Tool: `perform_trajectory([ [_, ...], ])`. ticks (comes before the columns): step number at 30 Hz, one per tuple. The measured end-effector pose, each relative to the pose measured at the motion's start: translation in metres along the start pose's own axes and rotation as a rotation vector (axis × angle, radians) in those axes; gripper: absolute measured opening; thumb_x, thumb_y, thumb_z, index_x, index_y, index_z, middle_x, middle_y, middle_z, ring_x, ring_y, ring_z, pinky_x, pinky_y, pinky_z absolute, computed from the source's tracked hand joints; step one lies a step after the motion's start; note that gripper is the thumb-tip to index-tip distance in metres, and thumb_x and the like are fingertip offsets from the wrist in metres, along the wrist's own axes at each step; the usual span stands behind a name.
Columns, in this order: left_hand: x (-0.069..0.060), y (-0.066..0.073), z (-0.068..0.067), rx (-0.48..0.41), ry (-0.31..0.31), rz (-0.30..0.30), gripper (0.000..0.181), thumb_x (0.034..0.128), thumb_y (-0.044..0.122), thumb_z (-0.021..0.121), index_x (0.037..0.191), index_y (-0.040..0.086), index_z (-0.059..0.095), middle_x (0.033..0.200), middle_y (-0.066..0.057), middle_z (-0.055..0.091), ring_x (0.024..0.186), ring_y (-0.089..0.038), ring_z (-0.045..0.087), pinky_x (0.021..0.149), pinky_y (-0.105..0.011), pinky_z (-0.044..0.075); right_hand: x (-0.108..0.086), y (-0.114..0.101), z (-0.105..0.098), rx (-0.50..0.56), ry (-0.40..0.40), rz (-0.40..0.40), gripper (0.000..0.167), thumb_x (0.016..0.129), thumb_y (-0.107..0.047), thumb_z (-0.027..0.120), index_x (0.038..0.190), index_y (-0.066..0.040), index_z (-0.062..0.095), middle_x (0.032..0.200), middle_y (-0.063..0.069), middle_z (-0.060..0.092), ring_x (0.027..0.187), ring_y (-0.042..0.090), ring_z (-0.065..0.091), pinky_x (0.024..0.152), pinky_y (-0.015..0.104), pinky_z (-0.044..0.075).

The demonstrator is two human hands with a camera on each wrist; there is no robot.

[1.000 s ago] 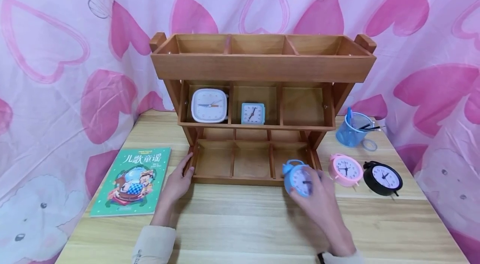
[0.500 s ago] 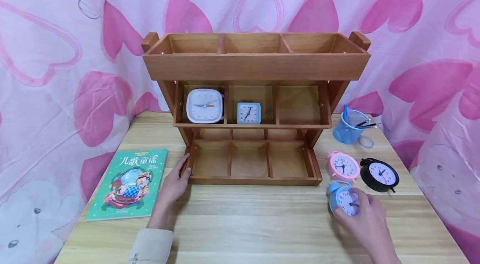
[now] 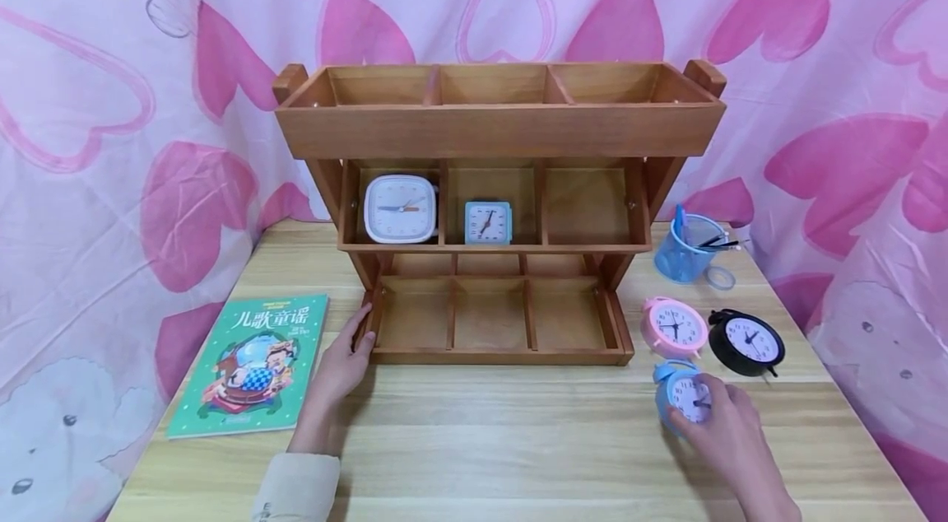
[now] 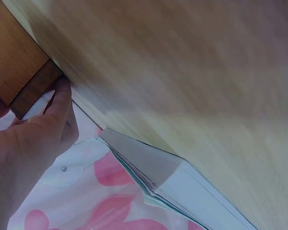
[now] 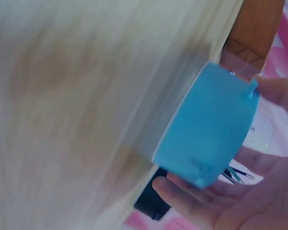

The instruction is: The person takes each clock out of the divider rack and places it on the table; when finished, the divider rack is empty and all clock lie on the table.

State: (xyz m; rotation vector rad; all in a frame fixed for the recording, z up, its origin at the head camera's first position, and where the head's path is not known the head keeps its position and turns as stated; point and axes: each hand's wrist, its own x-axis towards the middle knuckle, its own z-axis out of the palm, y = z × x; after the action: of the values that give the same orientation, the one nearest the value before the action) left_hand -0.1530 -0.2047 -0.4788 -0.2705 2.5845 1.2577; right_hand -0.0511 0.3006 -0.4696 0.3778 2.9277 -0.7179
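Note:
A small blue alarm clock (image 3: 683,394) stands on the table at the right; my right hand (image 3: 729,427) grips it, fingers hiding part of its dial. In the right wrist view its blue round casing (image 5: 206,122) lies between my thumb and fingers. My left hand (image 3: 342,365) holds the lower left corner of a three-tier wooden shelf (image 3: 499,131). Seen from the left wrist, thumb and fingers sit on both sides of that wooden corner (image 4: 36,88). A white square clock (image 3: 401,209) and a small teal clock (image 3: 488,223) occupy middle-tier compartments.
Just behind the blue clock are a pink alarm clock (image 3: 676,328) and a black alarm clock (image 3: 746,342). A blue mesh pen cup (image 3: 683,254) and a tape roll (image 3: 720,278) stand further back. A green book (image 3: 252,365) lies at the left.
My right hand has carried the blue alarm clock rightward, from before the shelf's lower right compartment to in front of the pink clock. My left hand stays at the shelf corner.

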Motion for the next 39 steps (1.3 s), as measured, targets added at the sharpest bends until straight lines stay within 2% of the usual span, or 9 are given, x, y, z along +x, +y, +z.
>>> perform_trajectory([
  [5,-0.001,0.0,-0.001,0.004,0.004,-0.001,0.055,0.1074,0.03,0.038,0.159,0.031,0.019,0.164,-0.018,0.018,0.147,-0.045,0.021,0.113,-0.066,0.023,-0.003,-0.014,-0.006,0.014,0.103,-0.04,0.078,0.089,-0.042,0.071,0.137,0.012,0.042,0.134,0.046,0.032,0.116,0.06,0.037,0.086,0.076,0.039],
  [8,-0.001,-0.001,-0.001,0.003,0.006,0.007,0.055,0.1075,0.029,0.038,0.159,0.031,0.019,0.164,-0.018,0.017,0.147,-0.045,0.022,0.113,-0.066,0.024,-0.002,-0.038,-0.011,0.047,0.206,-0.135,0.07,0.091,-0.039,0.069,0.135,0.01,0.046,0.136,0.041,0.036,0.12,0.058,0.037,0.091,0.077,0.034],
  [13,0.0,-0.001,-0.002,0.004,0.008,0.016,0.055,0.1075,0.028,0.037,0.159,0.03,0.019,0.164,-0.019,0.017,0.147,-0.046,0.022,0.113,-0.066,0.025,0.012,-0.094,-0.02,0.156,0.38,-0.375,0.053,0.088,-0.026,0.073,0.129,0.004,0.055,0.136,0.029,0.047,0.127,0.049,0.04,0.098,0.07,0.035],
  [19,0.003,0.001,-0.001,0.001,0.008,0.021,0.055,0.1074,0.029,0.038,0.159,0.03,0.02,0.164,-0.018,0.017,0.147,-0.045,0.021,0.114,-0.065,0.023,0.029,-0.173,-0.035,0.203,0.426,-0.544,0.048,0.09,-0.028,0.071,0.13,-0.005,0.059,0.143,0.02,0.047,0.131,0.038,0.043,0.102,0.062,0.042],
  [23,0.003,0.001,0.0,0.004,0.004,0.026,0.055,0.1073,0.029,0.038,0.159,0.029,0.02,0.164,-0.018,0.017,0.147,-0.045,0.019,0.114,-0.065,0.023,0.041,-0.222,-0.043,0.211,0.455,-0.68,0.046,0.09,-0.03,0.072,0.127,-0.005,0.061,0.139,0.018,0.05,0.128,0.035,0.046,0.103,0.056,0.045],
  [27,0.003,0.0,0.0,-0.001,0.0,0.014,0.055,0.1074,0.03,0.038,0.159,0.031,0.019,0.165,-0.017,0.016,0.148,-0.045,0.018,0.114,-0.065,0.022,0.061,-0.264,-0.043,0.172,0.424,-0.763,0.044,0.089,-0.028,0.07,0.124,-0.003,0.062,0.131,0.02,0.054,0.119,0.036,0.052,0.099,0.051,0.048],
  [31,0.002,-0.001,0.0,0.004,0.001,0.009,0.055,0.1073,0.031,0.038,0.159,0.03,0.019,0.164,-0.018,0.016,0.148,-0.046,0.018,0.113,-0.066,0.022,0.079,-0.293,-0.038,0.072,0.304,-0.721,0.044,0.089,-0.027,0.065,0.126,-0.003,0.06,0.123,0.02,0.055,0.105,0.036,0.055,0.09,0.049,0.05],
  [35,0.002,-0.003,0.0,0.006,0.006,0.031,0.055,0.1072,0.03,0.039,0.159,0.029,0.02,0.164,-0.019,0.017,0.147,-0.046,0.018,0.114,-0.065,0.022,0.088,-0.306,-0.035,-0.033,0.203,-0.649,0.045,0.091,-0.026,0.061,0.131,-0.004,0.057,0.119,0.02,0.055,0.106,0.036,0.052,0.092,0.05,0.049],
  [39,0.003,-0.003,0.0,0.016,0.002,0.027,0.055,0.1072,0.032,0.039,0.159,0.03,0.02,0.164,-0.018,0.017,0.147,-0.047,0.019,0.114,-0.066,0.022,0.093,-0.305,-0.034,-0.046,0.187,-0.645,0.044,0.093,-0.024,0.061,0.132,-0.003,0.056,0.12,0.022,0.054,0.11,0.039,0.05,0.098,0.052,0.045],
])
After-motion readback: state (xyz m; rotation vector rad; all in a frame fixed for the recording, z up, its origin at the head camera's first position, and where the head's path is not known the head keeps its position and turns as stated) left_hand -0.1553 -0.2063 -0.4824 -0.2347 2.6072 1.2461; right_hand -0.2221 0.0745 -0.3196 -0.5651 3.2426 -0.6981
